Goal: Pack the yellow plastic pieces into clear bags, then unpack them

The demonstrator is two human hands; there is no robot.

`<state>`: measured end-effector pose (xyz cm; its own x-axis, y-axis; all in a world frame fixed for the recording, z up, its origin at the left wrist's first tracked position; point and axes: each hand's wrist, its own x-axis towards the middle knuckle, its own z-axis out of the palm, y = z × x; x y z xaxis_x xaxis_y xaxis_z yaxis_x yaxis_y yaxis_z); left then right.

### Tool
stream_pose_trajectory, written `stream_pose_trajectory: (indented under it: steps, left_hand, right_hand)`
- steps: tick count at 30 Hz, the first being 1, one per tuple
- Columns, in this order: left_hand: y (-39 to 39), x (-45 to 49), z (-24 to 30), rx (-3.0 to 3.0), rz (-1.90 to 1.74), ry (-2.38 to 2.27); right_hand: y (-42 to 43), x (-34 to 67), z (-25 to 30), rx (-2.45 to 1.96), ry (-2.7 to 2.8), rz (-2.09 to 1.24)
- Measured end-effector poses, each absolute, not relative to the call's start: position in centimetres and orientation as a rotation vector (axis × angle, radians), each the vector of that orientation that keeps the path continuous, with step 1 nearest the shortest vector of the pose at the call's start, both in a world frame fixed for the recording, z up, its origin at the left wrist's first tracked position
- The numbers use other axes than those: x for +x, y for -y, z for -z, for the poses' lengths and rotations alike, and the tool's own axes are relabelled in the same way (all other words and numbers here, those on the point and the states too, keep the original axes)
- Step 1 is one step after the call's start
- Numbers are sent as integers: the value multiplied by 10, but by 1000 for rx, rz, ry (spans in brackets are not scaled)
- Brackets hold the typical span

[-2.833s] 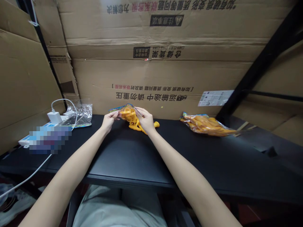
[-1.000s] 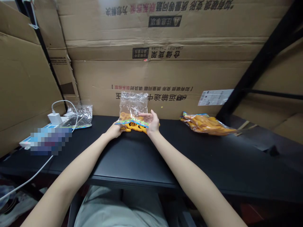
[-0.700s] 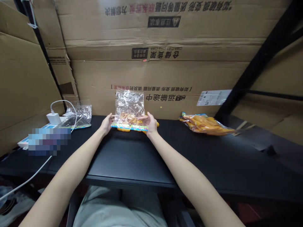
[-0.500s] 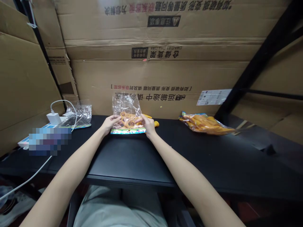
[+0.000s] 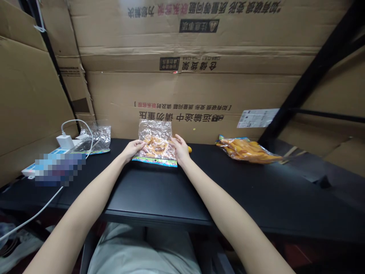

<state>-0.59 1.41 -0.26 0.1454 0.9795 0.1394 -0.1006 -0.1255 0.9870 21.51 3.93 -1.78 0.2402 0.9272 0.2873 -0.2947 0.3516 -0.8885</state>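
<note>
A clear plastic bag (image 5: 155, 129) with a colourful printed strip along its near edge is between my hands at the back of the black table. Orange-yellow plastic pieces (image 5: 156, 146) show through its film; their exact kind I cannot make out. My left hand (image 5: 132, 149) pinches the bag's left side between thumb and fingers. On the right side, my right hand (image 5: 180, 149) grips the bag's edge, its fingers partly raised. Just beyond that hand, a bit of a yellow piece (image 5: 189, 149) pokes out, mostly hidden.
Another filled bag of orange-yellow pieces (image 5: 246, 150) lies at the right. At the left are a crumpled clear bag (image 5: 99, 139), a white plug (image 5: 65, 142) and a power strip (image 5: 30, 172) with a trailing cable. A cardboard wall (image 5: 199, 87) stands behind the table.
The bag's upper part has sunk lower and its printed strip has come slightly nearer to me. Less of the yellow piece shows behind my right hand.
</note>
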Motion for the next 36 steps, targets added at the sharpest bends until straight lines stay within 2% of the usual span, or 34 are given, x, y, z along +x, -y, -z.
stream_pose_trajectory:
  steps: [3,6,13,21,29,36]
  left_hand:
    - [-12,-7,4,1312,-1101,-938]
    - [-13,-7,5,1289,-1070,-942]
    - [-17,-3,4,1283,-1264,-1031]
    - [-18,-4,4,1184,-1388,-1020]
    - [-24,-10,5,1197,-1671,-1122]
    - [-21,-12,5,1356,-1645,-1304]
  right_hand:
    - [-40,216,18,-808,834,-1182]
    - [-36,215,17,-833,850,-1243]
    - [-30,210,14,-903,824,-1229]
    - [-26,212,15,-957,982,-971]
    - [-20,209,14,-865,1160,-1072]
    - [-26,207,17,-841,987,-1142]
